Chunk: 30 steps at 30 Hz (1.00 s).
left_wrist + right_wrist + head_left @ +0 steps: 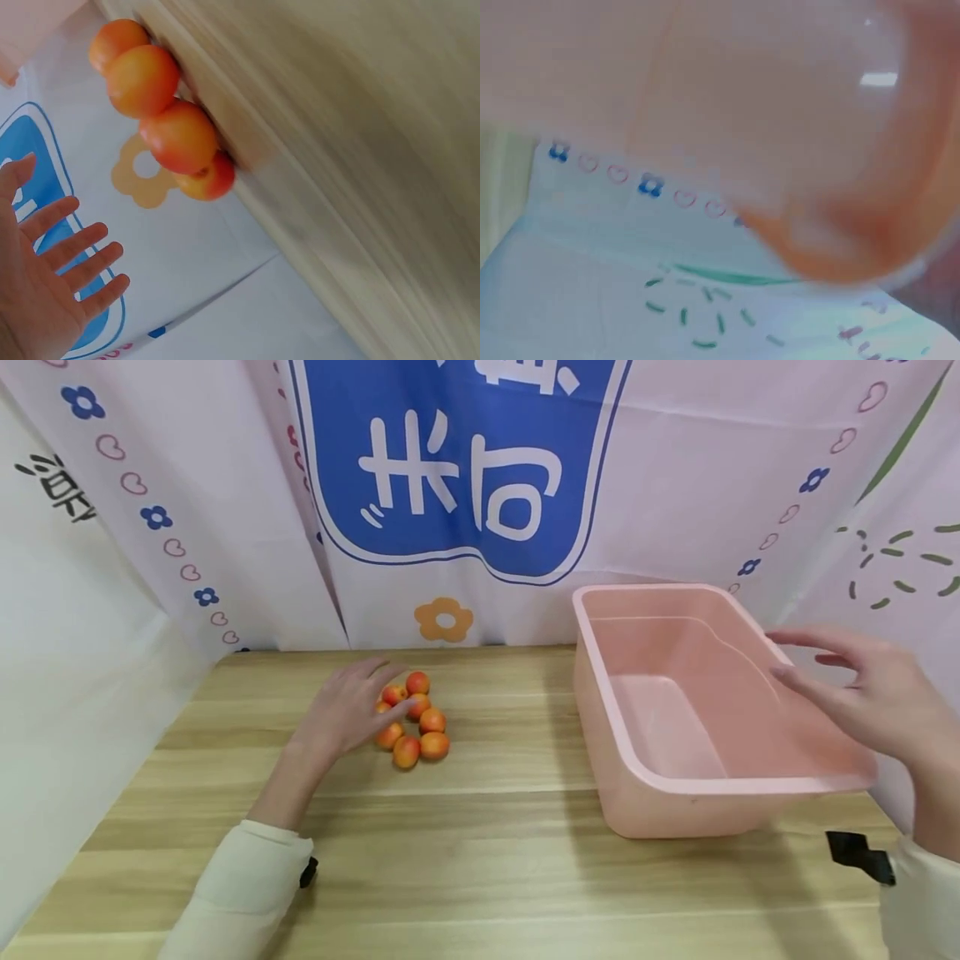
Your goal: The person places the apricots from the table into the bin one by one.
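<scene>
Right now the left hand [341, 710] lies spread over the wooden table [480, 860], fingers straight and relaxed, its fingertips at the near-left edge of a small cluster of orange-red fruits [420, 722] — apricot-like, though the exact kind is hard to tell. Whether the fingertips actually touch the nearest fruit cannot be told from the head view; the left wrist view shows the palm [37, 292] open with fingers fanned and a clear gap between them and the fruits [165, 127], four of which show there in a row.

Relative to the fruit cluster, the pink plastic tub [697, 710] stands well to the right on the table, upright, with nothing visible inside it. The right hand [862, 693] hovers at the tub's far-right rim, fingers extended and loosely spread, gripping nothing; whether it touches the rim cannot be told. The right wrist view is blurred and shows only the tub's pink wall [765, 112] close up.

Behind the fruit cluster hangs a white cloth backdrop [225, 527] printed with small blue flowers and pink hearts — a large blue panel [457, 468] with white characters sits at its middle, with an orange flower [445, 619] just below. Both arms wear cream sleeves [240, 893].
</scene>
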Each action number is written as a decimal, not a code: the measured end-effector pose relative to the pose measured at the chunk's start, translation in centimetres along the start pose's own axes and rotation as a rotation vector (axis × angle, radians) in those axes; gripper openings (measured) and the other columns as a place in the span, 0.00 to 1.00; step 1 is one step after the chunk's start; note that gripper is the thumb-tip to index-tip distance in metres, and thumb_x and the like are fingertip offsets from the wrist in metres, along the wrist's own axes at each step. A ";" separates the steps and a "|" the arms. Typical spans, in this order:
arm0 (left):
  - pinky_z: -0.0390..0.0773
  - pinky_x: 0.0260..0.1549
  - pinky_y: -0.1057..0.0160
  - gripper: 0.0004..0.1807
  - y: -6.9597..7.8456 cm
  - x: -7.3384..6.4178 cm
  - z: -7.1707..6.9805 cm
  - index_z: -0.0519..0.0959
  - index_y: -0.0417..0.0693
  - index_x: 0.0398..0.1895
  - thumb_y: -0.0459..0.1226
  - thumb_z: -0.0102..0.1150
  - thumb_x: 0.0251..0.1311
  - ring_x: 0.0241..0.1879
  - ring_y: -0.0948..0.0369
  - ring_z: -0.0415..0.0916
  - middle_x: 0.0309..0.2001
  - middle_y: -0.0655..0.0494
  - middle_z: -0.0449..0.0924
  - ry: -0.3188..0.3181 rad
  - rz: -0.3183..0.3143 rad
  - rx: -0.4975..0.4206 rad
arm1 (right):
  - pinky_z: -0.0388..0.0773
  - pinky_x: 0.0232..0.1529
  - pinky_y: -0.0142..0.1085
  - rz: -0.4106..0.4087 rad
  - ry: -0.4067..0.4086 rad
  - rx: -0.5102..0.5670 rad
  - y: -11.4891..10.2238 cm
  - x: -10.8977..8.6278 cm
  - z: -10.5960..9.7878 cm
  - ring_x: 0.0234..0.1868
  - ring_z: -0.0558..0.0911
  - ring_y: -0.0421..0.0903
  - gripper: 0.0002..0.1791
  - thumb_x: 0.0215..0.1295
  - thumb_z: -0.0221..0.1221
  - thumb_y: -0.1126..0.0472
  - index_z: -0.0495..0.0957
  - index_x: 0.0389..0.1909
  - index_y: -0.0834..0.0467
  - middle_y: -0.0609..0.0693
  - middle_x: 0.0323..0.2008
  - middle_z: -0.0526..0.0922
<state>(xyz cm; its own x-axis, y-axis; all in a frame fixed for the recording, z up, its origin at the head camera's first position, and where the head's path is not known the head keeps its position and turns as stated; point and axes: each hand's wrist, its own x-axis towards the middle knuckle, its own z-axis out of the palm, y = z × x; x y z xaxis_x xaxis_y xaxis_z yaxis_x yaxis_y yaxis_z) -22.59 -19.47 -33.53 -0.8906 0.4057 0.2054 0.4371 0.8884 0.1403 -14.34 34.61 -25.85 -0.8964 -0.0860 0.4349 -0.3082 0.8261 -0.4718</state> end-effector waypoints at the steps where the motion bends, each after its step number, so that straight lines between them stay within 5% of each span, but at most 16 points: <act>1: 0.66 0.68 0.34 0.32 -0.2 0.0 -0.1 0.75 0.41 0.70 0.52 0.61 0.71 0.68 0.37 0.68 0.68 0.35 0.72 -0.005 -0.002 -0.002 | 0.58 0.46 0.08 0.003 -0.006 0.003 0.5 0.0 -0.2 0.50 0.65 0.12 0.22 0.70 0.67 0.60 0.80 0.63 0.61 0.21 0.55 0.78; 4: 0.64 0.69 0.34 0.32 -0.8 0.0 -0.2 0.74 0.41 0.71 0.51 0.61 0.72 0.69 0.36 0.67 0.69 0.35 0.71 -0.031 -0.021 -0.016 | 0.59 0.41 0.08 0.063 -0.048 0.010 2.0 -0.1 -0.8 0.46 0.66 0.10 0.25 0.71 0.66 0.58 0.78 0.65 0.61 0.10 0.50 0.70; 10: 0.63 0.69 0.32 0.30 -2.3 0.3 0.1 0.74 0.40 0.71 0.47 0.62 0.72 0.71 0.36 0.64 0.71 0.34 0.69 -0.082 -0.062 -0.111 | 0.65 0.44 0.09 0.143 -0.155 0.077 4.6 0.2 -1.1 0.43 0.72 0.09 0.26 0.75 0.62 0.57 0.73 0.72 0.55 0.16 0.55 0.71; 22: 0.65 0.69 0.34 0.28 -4.4 1.9 2.2 0.74 0.38 0.69 0.43 0.63 0.72 0.70 0.37 0.66 0.70 0.35 0.72 -0.131 -0.107 -0.292 | 0.69 0.42 0.11 0.112 -0.183 0.214 7.5 0.6 0.4 0.50 0.73 0.15 0.26 0.74 0.61 0.64 0.73 0.72 0.58 0.16 0.52 0.75; 30: 0.68 0.66 0.35 0.26 -5.0 4.1 2.6 0.75 0.33 0.68 0.38 0.62 0.71 0.66 0.36 0.70 0.66 0.33 0.75 -0.151 -0.064 -0.290 | 0.73 0.40 0.14 0.118 -0.185 0.246 8.2 0.9 0.7 0.47 0.76 0.16 0.24 0.77 0.56 0.64 0.73 0.72 0.56 0.17 0.49 0.77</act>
<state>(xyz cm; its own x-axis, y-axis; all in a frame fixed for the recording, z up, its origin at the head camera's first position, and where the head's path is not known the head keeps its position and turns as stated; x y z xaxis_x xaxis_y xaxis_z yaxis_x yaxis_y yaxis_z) -28.76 -21.67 -35.95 -0.9166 0.3974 0.0440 0.3775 0.8237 0.4231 -17.86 40.88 -29.85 -0.9661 -0.1161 0.2305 -0.2466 0.6790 -0.6915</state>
